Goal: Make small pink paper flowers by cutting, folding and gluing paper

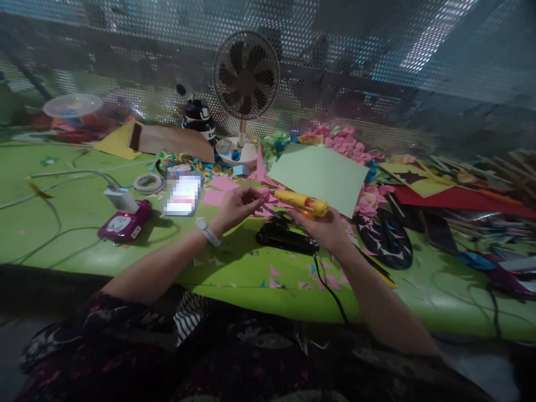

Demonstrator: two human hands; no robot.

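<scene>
My right hand [324,229] is wrapped around a yellow glue gun [299,201], whose nozzle points left. A small orange light glows on its body. Pinched in the fingers of my left hand [239,205] is a small pink paper piece [264,193], close to the nozzle; whether they touch I cannot tell. Below the hands, dark-handled scissors [280,215] lie partly hidden. Nearer me is a glossy black object [285,239], and a black cord runs from its right end over the table edge. Pink paper sheets [218,196] lie behind my left hand.
A pale green sheet [320,170] leans on pink paper flowers [349,142]. Behind stands a fan [246,75]. Left are a phone [183,192], a tape roll [148,183] and a purple power adapter [125,223] with cables. Sticks and scraps crowd the right around a black oval pad [385,237].
</scene>
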